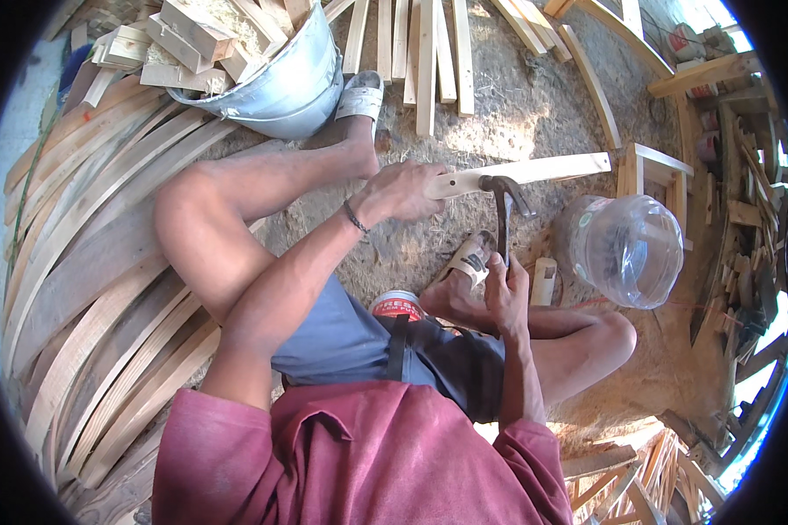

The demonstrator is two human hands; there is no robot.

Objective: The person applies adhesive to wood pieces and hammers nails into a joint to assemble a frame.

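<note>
Wooden slat (552, 169) out in front of the seated person, pale and long, held off the ground across the space beyond the knees! The left hand (409, 188) has it by the near end, fingers wrapped round beside a small dark hole. And over to the right hand (508, 293): it's closed about the handle of a claw hammer (503, 219), gripping low down. The hammer's head sits right over the slat, a little along from that hole, its claw turned to the right; from where I stand, I can't tell whether metal touches wood. At its far end, the slat reaches close to a small wooden frame (629, 171).

Just right of the hammer hand, a big clear plastic jug (587, 245) rests on the bare ground (490, 131). Down between the legs, there's a red-and-white tub (397, 304), partly hidden by the shorts (324, 332). Out by the sandalled left foot stands a grey bucket (298, 96), heaped with wood blocks (188, 39) and shavings. Beyond the feet, a row of loose strips (425, 70) lies on the ground. All down the left side, what a stack: long curved planks (87, 254), one upon another. And behind, at the lower right, a scatter of wood scraps (622, 490) catches the sunlight.
</note>
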